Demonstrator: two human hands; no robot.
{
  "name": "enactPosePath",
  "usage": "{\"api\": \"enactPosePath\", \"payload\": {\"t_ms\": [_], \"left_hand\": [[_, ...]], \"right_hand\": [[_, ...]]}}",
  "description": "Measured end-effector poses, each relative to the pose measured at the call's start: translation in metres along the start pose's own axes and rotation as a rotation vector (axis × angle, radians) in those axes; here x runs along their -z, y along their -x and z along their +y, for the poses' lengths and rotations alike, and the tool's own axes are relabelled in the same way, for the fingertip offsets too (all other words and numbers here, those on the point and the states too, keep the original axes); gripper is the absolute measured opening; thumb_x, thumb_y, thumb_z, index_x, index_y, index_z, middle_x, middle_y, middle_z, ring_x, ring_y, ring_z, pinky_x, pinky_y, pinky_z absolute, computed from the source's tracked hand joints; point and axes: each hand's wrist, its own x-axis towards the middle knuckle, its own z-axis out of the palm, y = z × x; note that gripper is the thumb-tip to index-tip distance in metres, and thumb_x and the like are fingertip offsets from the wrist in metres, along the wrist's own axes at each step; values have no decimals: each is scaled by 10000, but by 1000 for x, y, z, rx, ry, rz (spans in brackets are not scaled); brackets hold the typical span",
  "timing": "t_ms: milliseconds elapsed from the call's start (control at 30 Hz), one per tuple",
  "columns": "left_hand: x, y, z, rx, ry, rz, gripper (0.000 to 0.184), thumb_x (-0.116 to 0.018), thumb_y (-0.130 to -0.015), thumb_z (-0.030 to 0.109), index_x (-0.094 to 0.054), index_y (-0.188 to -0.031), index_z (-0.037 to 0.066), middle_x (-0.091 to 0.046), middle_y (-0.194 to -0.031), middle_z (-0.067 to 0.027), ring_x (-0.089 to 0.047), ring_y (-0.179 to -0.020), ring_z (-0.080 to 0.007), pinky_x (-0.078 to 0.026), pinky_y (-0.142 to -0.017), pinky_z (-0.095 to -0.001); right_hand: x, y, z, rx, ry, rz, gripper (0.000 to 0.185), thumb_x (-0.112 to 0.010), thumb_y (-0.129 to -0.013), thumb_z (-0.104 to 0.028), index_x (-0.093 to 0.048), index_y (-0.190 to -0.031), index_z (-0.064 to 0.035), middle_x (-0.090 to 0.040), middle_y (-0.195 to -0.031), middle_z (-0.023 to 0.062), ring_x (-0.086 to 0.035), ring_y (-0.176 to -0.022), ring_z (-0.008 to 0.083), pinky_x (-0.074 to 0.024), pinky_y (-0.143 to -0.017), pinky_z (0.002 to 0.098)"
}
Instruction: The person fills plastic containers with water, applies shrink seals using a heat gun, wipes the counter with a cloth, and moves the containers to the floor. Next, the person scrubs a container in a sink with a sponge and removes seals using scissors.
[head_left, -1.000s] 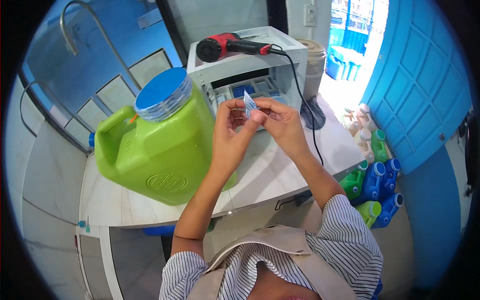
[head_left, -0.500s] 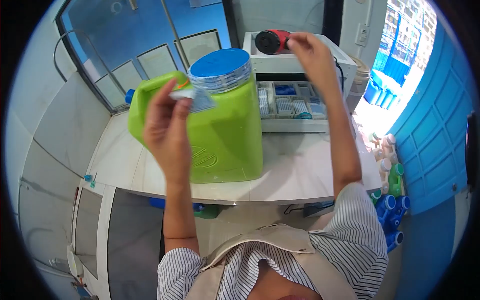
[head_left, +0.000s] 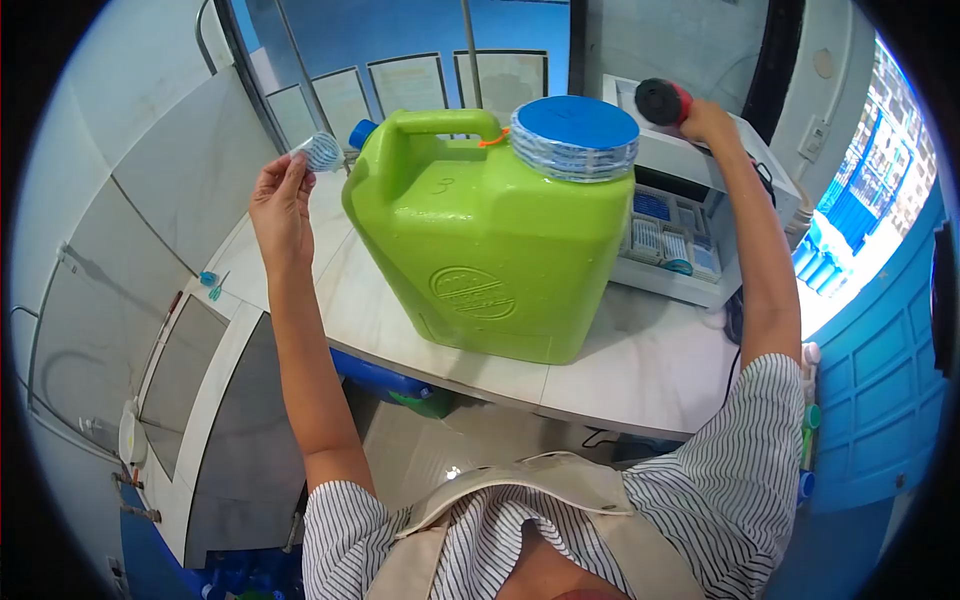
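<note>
A light-green water jug (head_left: 480, 250) stands upright on the counter between my hands. Its wide blue cap (head_left: 578, 122) has a printed plastic band (head_left: 575, 165) around the side, and a small blue cap (head_left: 362, 134) closes the spout at the left. Left of the jug, my left hand (head_left: 283, 210) pinches a small blue-and-white printed plastic seal (head_left: 321, 153) between thumb and fingers. At the back right, my right hand (head_left: 710, 125) is closed around a red and black heat gun (head_left: 663, 102) at the top of the white shelf.
The white shelf unit (head_left: 672, 290) holds a divided tray of printed seals (head_left: 672, 238) behind the jug. Small scissors (head_left: 217, 288) lie on the white counter (head_left: 480, 378) at the left. A dark cord (head_left: 735, 318) hangs at the right, near the blue door (head_left: 865, 380).
My view has turned left, so the jug appears further right. My left hand has moved away from the jug with the seal. My right hand has closed around the heat gun.
</note>
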Motion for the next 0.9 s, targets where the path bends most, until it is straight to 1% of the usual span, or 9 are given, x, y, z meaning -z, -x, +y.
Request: {"api": "enactPosePath", "payload": {"t_ms": [167, 233, 367, 533, 633, 700, 767, 800, 900], "left_hand": [[21, -42, -25, 71, -88, -28, 107, -654, -831, 88, -576, -859, 20, -602, -826, -27, -550, -750, -101, -454, -716, -237], [25, -59, -34, 135, -154, -91, 129, -660, -832, 126, -593, -879, 25, -592, -797, -14, -530, -728, -85, -437, -683, -220], [33, -92, -38, 205, -258, -245, 164, -663, -828, 171, -610, -893, 30, -581, -780, -1, -506, -718, -69, -407, -657, -202], [26, -121, -40, 302, -275, -755, 225, -666, -815, 244, -622, -920, 49, -589, -807, 9, -491, -728, -62, -372, -634, -210], [17, -123, -34, 241, -291, -866, 253, -673, -804, 274, -621, -918, 54, -592, -813, 7, -483, -710, -54, -367, -627, -213], [18, -124, -35, 114, -412, -954, 351, -682, -783, 336, -613, -910, 17, -625, -826, -57, -546, -737, -120, -411, -653, -253], [18, -123, -42, -307, -726, -698, 480, -680, -760, 420, -600, -910, -29, -643, -843, -156, -605, -767, -236, -453, -671, -327], [19, -126, -43, -325, -747, -670, 584, -638, -760, 509, -599, -903, -56, -630, -798, -226, -620, -776, -339, -469, -676, -387], [11, -119, -44, -149, -803, -875, 628, -590, -771, 559, -612, -901, -55, -619, -731, -231, -623, -722, -352, -474, -651, -391]], "right_hand": [[42, 38, 11, -17, -204, 258, 364, -632, -681, -302, -651, -940, -47, -630, -963, 214, -593, -938, 375, -488, -783, 408], [53, 61, 24, 81, -303, 484, 408, -662, -686, -353, -641, -923, -22, -646, -846, 210, -637, -836, 331, -491, -720, 385], [95, 159, 3, -165, -785, 346, 355, -694, -724, -364, -647, -875, -45, -582, -664, 27, -559, -605, 108, -452, -580, 266], [108, 262, -74, -214, -1055, 500, 305, -688, -721, -213, -622, -965, -42, -608, -758, 27, -570, -635, 112, -465, -593, 259], [106, 318, -139, -202, -1096, 638, 352, -665, -729, -146, -583, -1039, -2, -586, -776, 31, -555, -635, 112, -453, -603, 258], [104, 347, -177, -227, -1081, 641, 370, -651, -717, -137, -577, -1047, 14, -583, -786, 53, -557, -652, 128, -452, -611, 265], [102, 369, -214, -198, -1158, 728, 350, -630, -715, -98, -570, -1036, 28, -590, -805, 78, -561, -668, 152, -455, -625, 278], [97, 380, -229, -234, -1221, 731, 373, -615, -713, -86, -552, -1055, 47, -585, -818, 97, -560, -684, 164, -453, -630, 281], [97, 400, -272, -269, -1311, 726, 405, -592, -717, -100, -508, -1086, 46, -556, -823, 100, -550, -697, 166, -459, -647, 282]]}}
